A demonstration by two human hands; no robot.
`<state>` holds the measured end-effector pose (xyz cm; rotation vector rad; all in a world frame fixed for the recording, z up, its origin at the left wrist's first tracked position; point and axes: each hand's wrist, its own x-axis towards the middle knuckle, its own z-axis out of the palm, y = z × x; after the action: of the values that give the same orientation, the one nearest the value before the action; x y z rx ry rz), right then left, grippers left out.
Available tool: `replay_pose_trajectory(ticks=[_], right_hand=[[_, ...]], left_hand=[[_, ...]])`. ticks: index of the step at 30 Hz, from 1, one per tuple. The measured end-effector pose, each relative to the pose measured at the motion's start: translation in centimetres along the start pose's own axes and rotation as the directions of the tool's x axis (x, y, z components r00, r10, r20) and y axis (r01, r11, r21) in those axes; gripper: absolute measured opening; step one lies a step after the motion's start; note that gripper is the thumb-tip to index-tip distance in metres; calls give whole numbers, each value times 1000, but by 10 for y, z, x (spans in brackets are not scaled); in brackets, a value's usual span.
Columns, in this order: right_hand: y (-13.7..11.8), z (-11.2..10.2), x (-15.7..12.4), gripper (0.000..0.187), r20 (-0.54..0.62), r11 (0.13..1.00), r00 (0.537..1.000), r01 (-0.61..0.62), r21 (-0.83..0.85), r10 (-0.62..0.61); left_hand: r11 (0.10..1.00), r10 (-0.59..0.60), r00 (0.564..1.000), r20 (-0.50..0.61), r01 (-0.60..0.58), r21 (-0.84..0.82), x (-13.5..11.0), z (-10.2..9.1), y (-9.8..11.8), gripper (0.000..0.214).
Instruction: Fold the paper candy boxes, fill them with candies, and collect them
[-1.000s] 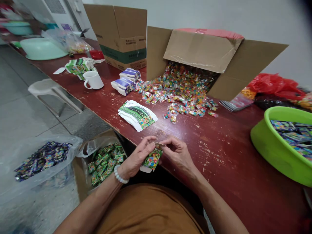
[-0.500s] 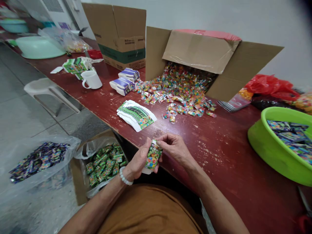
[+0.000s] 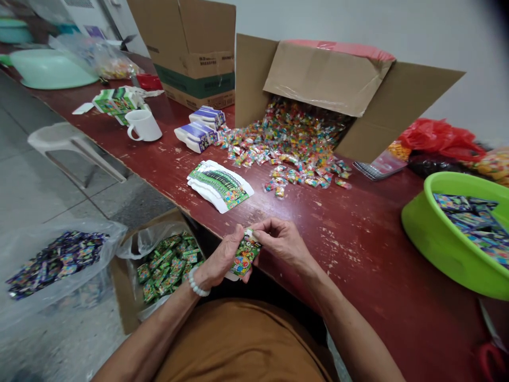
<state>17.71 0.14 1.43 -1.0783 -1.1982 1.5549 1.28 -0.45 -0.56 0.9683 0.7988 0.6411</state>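
Observation:
A small green printed candy box is held over the table's front edge. My left hand, with a pale bead bracelet at the wrist, is wrapped round its side, and a white flap shows at its lower end. My right hand pinches the box's white upper end between thumb and fingers. Beyond my hands, a fanned stack of flat green cartons lies on the red table. Behind it, small wrapped candies spill from a tipped cardboard box.
Left below the table are a carton of green boxes and a bag of dark packets. A green basin with packets and scissors sit at right. A mug and purple cartons stand farther back.
The view has shifted slightly, so most things sit a little farther left and higher. Both hands keep the same hold on the green box.

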Motion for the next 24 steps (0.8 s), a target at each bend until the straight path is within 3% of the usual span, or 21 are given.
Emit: replay_pose_trajectory(ticks=[8,14,19,22,24], right_hand=[[-2,-2,-1,30,73,999,997,-28,16,27],[0,-3,-9,24,98,943,975,218,-251,-200],[14,-10,0,17,121,886,963,267,-380,-239],[13,-31,30,22,159,790,953,303,-533,-258],[11,-51,56,24,23,647,931,271,-713,-365]], left_hand=[[1000,-20,1000,6,20,-10,-1,0,0,73],[996,-38,997,-73,32,-84,0,5,1,76],[983,-35,990,-140,9,-184,7,8,2,62],[954,-14,986,-165,-36,-297,7,9,10,48],[936,-11,985,-172,-50,-349,2,7,14,44]])
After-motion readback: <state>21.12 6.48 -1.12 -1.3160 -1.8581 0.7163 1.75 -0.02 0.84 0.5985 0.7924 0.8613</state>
